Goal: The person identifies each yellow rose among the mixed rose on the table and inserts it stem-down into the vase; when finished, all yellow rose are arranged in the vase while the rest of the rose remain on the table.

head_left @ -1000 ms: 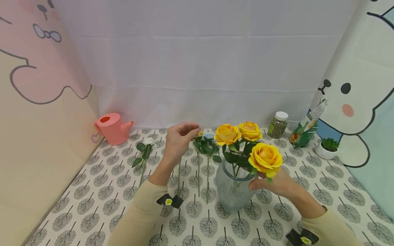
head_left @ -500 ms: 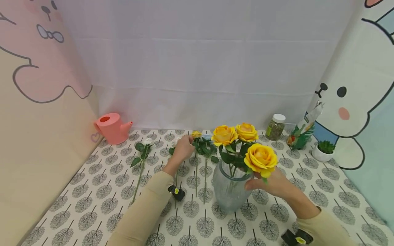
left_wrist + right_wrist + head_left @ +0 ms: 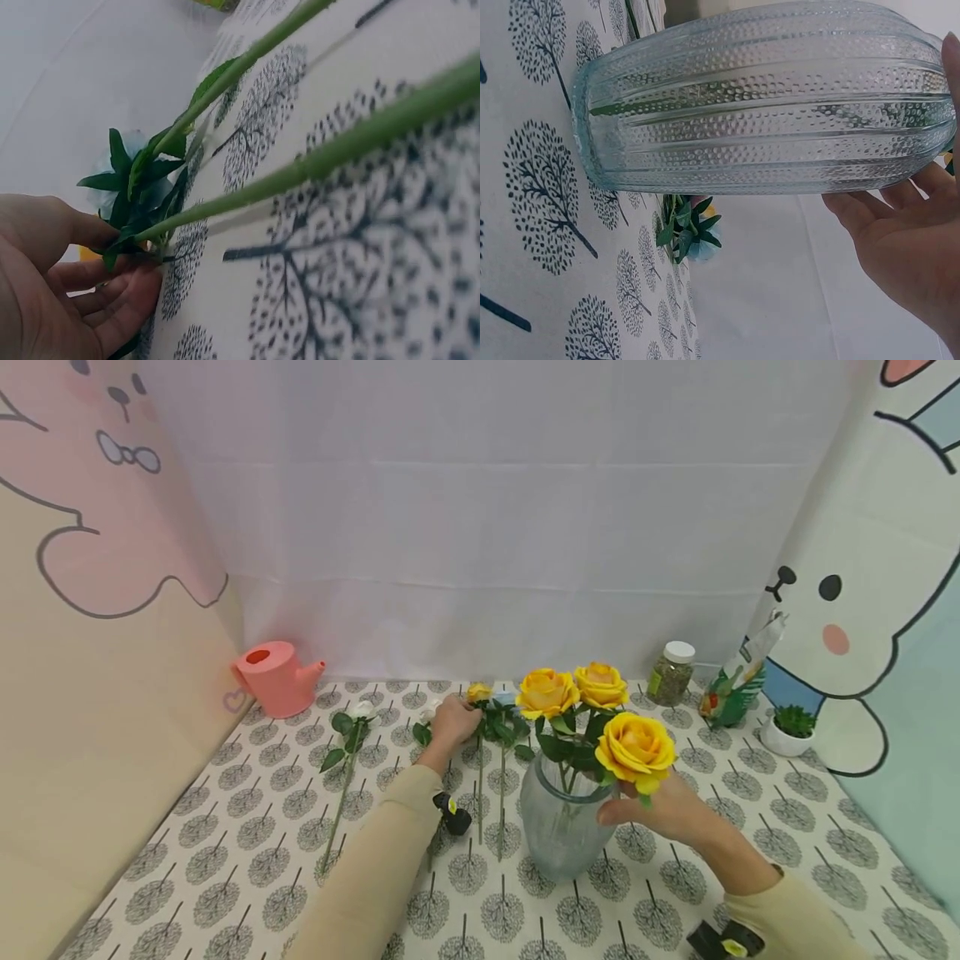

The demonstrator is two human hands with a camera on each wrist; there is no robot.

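Observation:
My left hand [image 3: 456,720] reaches to the back of the table and pinches a yellow rose [image 3: 478,692] at the stem just below its bloom. In the left wrist view the thumb and fingers close round the green leaves there, the stem [image 3: 300,171] slanting off over the cloth. A pale blue rose [image 3: 507,698] lies right beside it. My right hand [image 3: 667,806] holds the ribbed glass vase [image 3: 566,839] near its rim. Several yellow roses [image 3: 636,748] stand in the vase, which is upright on the table.
White roses [image 3: 363,710] lie left of the left hand. Behind stands a pink watering can [image 3: 276,681]. A white-lidded jar [image 3: 671,675], a green-and-white bag [image 3: 738,681] and a small potted succulent [image 3: 791,727] are at the back right. Cloth walls enclose the table.
My left hand has come down from above the flowers to the lying yellow rose and taken hold of its stem. The right hand has stayed on the vase.

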